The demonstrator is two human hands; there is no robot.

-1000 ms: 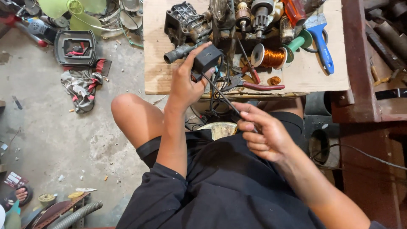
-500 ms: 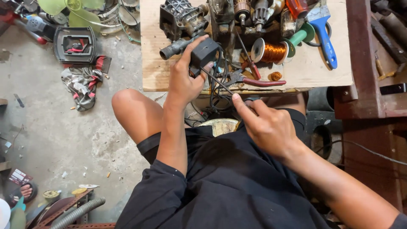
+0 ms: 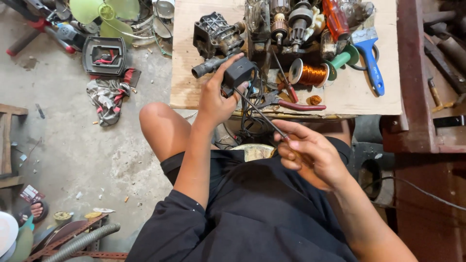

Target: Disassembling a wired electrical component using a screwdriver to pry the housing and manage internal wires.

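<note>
At the centre of the frame the left hand (image 3: 217, 97) grips a small black box-shaped part (image 3: 239, 73), fingers curled over its top and thumb against its near side, holding it just above the near edge of the tabletop (image 3: 194, 92). The right hand (image 3: 310, 154), lower and to the right, is closed around the handle end of a thin screwdriver (image 3: 259, 114), whose shaft slants up and left until its tip meets the underside of the black part. Dark wires (image 3: 250, 119) hang in a loose tangle from the part down toward the person's lap.

On the tabletop, just right of the black part, lie red-handled pliers (image 3: 291, 103). Behind them rests a spool of copper wire (image 3: 310, 74), with a green-handled tool (image 3: 342, 59) beside it and a blue-handled brush (image 3: 370, 57) farther right. A dark metal motor housing (image 3: 213, 35) sits at the upper middle, and motor armatures (image 3: 291, 22) stand near an orange screwdriver handle (image 3: 336, 19) along the top edge.

On the concrete floor (image 3: 73, 155) at upper left lie a green fan blade (image 3: 104, 12), a black tool case (image 3: 104, 56) and a crumpled rag (image 3: 109, 97). A grey ribbed hose (image 3: 82, 241) curves across the lower left corner.
</note>
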